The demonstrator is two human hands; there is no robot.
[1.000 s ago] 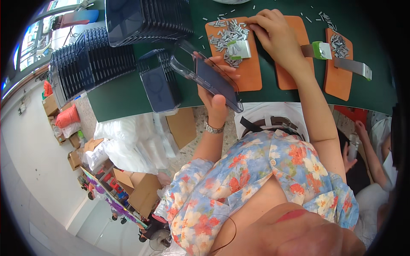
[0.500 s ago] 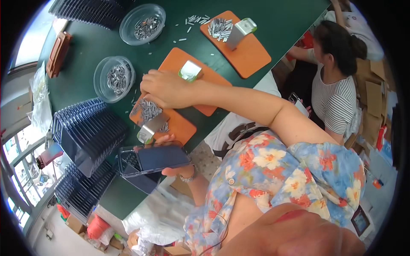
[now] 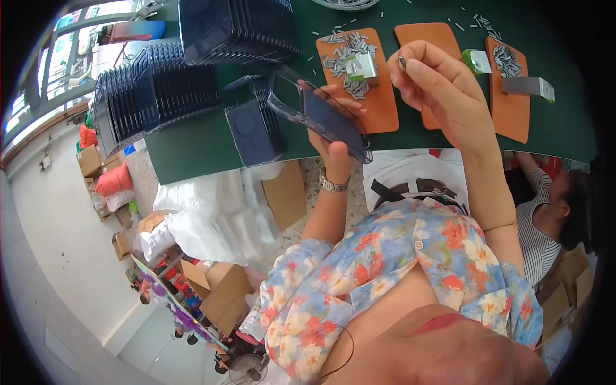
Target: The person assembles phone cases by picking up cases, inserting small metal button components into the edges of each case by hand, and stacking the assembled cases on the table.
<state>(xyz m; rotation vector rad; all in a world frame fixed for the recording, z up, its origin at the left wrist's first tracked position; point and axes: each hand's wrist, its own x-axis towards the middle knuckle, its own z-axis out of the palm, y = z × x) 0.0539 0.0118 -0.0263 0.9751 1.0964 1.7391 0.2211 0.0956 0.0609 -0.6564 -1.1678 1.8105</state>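
The left hand (image 3: 328, 142) closes its fingers around a phone case (image 3: 333, 122), left of the leftmost orange board (image 3: 382, 117); the right hand (image 3: 443, 90) pinches a metal pin (image 3: 402, 62), right of it.

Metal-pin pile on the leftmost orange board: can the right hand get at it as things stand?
Probably yes: the right hand is just right of that board, and the pile's far side lies open. A silver bracket covers part of it, and the hand is pinching a small metal piece.
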